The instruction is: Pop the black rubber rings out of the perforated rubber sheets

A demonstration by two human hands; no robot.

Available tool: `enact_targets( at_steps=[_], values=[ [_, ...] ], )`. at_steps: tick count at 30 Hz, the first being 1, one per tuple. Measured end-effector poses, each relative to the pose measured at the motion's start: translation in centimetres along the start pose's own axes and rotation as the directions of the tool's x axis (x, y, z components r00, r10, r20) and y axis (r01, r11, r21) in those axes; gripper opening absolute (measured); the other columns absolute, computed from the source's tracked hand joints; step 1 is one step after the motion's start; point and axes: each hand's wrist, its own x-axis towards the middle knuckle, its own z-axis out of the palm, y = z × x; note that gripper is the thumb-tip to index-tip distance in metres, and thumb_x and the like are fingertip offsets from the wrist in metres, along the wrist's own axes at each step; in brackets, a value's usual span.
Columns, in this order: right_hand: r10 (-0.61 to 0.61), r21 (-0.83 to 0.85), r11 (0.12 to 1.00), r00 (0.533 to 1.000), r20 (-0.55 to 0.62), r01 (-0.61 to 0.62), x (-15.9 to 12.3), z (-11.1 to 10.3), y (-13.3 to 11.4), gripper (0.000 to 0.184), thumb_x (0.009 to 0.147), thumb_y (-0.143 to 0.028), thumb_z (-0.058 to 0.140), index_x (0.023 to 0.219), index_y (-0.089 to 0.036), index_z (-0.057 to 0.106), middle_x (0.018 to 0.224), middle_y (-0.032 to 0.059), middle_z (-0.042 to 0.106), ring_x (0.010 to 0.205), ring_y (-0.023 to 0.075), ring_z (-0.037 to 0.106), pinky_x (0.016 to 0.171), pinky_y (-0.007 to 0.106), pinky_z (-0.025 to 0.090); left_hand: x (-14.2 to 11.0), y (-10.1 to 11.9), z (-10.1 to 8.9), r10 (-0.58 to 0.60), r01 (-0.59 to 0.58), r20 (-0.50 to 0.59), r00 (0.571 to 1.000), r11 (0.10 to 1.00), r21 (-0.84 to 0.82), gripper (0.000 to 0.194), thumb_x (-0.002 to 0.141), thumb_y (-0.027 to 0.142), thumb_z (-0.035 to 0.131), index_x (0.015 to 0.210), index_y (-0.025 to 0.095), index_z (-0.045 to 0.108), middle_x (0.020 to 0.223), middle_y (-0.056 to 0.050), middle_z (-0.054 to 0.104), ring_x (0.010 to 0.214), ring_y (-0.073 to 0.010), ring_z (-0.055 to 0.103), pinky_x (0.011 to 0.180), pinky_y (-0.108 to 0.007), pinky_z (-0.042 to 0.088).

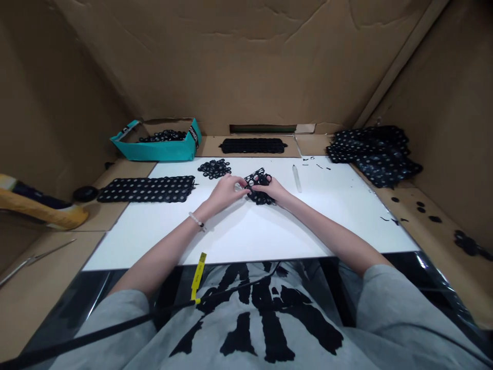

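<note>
Over the middle of a white board [246, 231], both hands meet at a bunched piece of black openwork [262, 196] with round holes. My right hand [271, 190] grips it from the right, thumb across its front. My left hand [231, 189] is at its left edge, thumb and fingertips closed in a pinch there; what exactly sits between those fingertips is too small to make out. Just beyond my left hand is a pile of small black rings [214, 168]. To the right of my right hand lies a slim whitish pen-like tool [296, 178].
A teal box [157, 151] of black rings stands back left. Flat dotted black strips [148, 189] lie left; a folded black strip [253, 146] lies behind. Dotted black sheets [373, 149] are heaped right. Tweezers [38, 257] and a yellow tube [42, 205] are far left. Cardboard walls surround the board.
</note>
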Motion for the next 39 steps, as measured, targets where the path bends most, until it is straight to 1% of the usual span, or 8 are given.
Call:
enact_targets(
  at_steps=[6, 10, 14, 17, 21, 25, 28, 39],
  values=[
    [-0.007, 0.031, 1.0, 0.998, 0.07, 0.004, -0.1, -0.2, -0.5, 0.05, 0.052, -0.03, 0.086, 0.095, -0.019, 0.063, 0.085, -0.0018, 0.07, 0.084, 0.0163, 0.065, 0.085, 0.031, 0.051, 0.7, -1.9, 0.7, -0.242, 0.245, 0.055, 0.969, 0.896, -0.37, 0.024, 0.075, 0.039, 0.068, 0.084, 0.017, 0.076, 0.081, -0.005, 0.074, 0.074, -0.0201, 0.063, 0.07, -0.03, 0.046],
    [0.044, -0.013, 0.999, 0.999, 0.027, -0.044, 0.3, -0.4, -0.5, 0.049, 0.048, -0.027, 0.087, 0.089, -0.017, 0.063, 0.082, -0.0003, 0.07, 0.079, 0.0161, 0.064, 0.081, 0.032, 0.052, 1.4, -4.3, -0.2, -0.383, 0.293, -0.127, 0.915, 0.846, -0.446, 0.022, 0.076, 0.035, 0.066, 0.082, 0.016, 0.076, 0.084, -0.007, 0.076, 0.08, -0.0223, 0.066, 0.075, -0.031, 0.048],
    [0.054, -0.007, 0.999, 0.999, 0.004, -0.054, 0.5, -0.6, -0.2, 0.048, 0.048, -0.026, 0.087, 0.088, -0.017, 0.062, 0.08, -0.0001, 0.07, 0.078, 0.017, 0.064, 0.077, 0.032, 0.053, 1.6, -7.6, -2.4, -0.399, 0.299, -0.462, 0.792, 0.913, -0.277, 0.022, 0.082, 0.032, 0.06, 0.087, 0.017, 0.076, 0.09, -0.008, 0.075, 0.089, -0.0247, 0.065, 0.085, -0.035, 0.047],
    [0.045, 0.011, 0.999, 0.999, -0.006, -0.045, 0.3, -0.6, -0.1, 0.046, 0.048, -0.027, 0.087, 0.086, -0.017, 0.062, 0.081, -0.0002, 0.07, 0.078, 0.0169, 0.064, 0.078, 0.032, 0.054, 1.3, -8.7, -3.5, -0.286, 0.314, -0.502, 0.816, 0.949, -0.029, 0.016, 0.079, 0.031, 0.066, 0.081, 0.019, 0.076, 0.094, -0.009, 0.073, 0.102, -0.0296, 0.058, 0.097, -0.043, 0.04],
    [0.056, 0.004, 0.998, 0.998, -0.021, -0.056, 0.2, -0.5, -0.1, 0.047, 0.049, -0.027, 0.087, 0.088, -0.018, 0.062, 0.08, -0.0002, 0.069, 0.077, 0.017, 0.064, 0.079, 0.033, 0.054, 0.9, -6.7, -3.2, -0.164, 0.265, -0.461, 0.872, 0.95, 0.164, 0.019, 0.077, 0.033, 0.07, 0.091, 0.021, 0.076, 0.11, -0.01, 0.069, 0.112, -0.0339, 0.047, 0.098, -0.048, 0.036],
    [0.024, -0.03, 0.999, 0.998, -0.064, -0.026, 0.1, -0.2, -0.1, 0.046, 0.051, -0.027, 0.086, 0.09, -0.017, 0.064, 0.085, 0.0014, 0.07, 0.082, 0.0185, 0.065, 0.082, 0.034, 0.053, 0.4, -2.4, -1.7, -0.003, 0.014, -0.143, 0.99, 0.997, 0.07, 0.023, 0.081, 0.039, 0.067, 0.092, 0.02, 0.073, 0.097, -0.007, 0.072, 0.098, -0.027, 0.055, 0.091, -0.04, 0.041],
    [0.004, -0.028, 1.0, 0.997, -0.079, -0.007, 0.0, 0.0, 0.0, 0.046, 0.051, -0.029, 0.086, 0.089, -0.016, 0.064, 0.084, 0.0017, 0.071, 0.083, 0.0193, 0.065, 0.084, 0.036, 0.053, -0.1, 0.0, -0.5, 0.049, -0.048, -0.03, 0.998, 0.999, 0.025, 0.027, 0.079, 0.044, 0.068, 0.092, 0.021, 0.073, 0.095, -0.005, 0.074, 0.095, -0.0256, 0.057, 0.084, -0.037, 0.044],
    [-0.007, 0.071, 0.997, 0.999, 0.043, 0.004, 0.1, -0.1, -0.4, 0.056, 0.046, -0.024, 0.088, 0.093, -0.019, 0.059, 0.083, -0.0022, 0.068, 0.082, 0.0166, 0.064, 0.089, 0.036, 0.052, 0.8, -2.4, 0.7, -0.361, 0.347, 0.075, 0.929, 0.787, -0.51, 0.032, 0.066, 0.042, 0.074, 0.082, 0.015, 0.078, 0.078, -0.007, 0.075, 0.067, -0.0191, 0.062, 0.06, -0.029, 0.045]
  ],
)
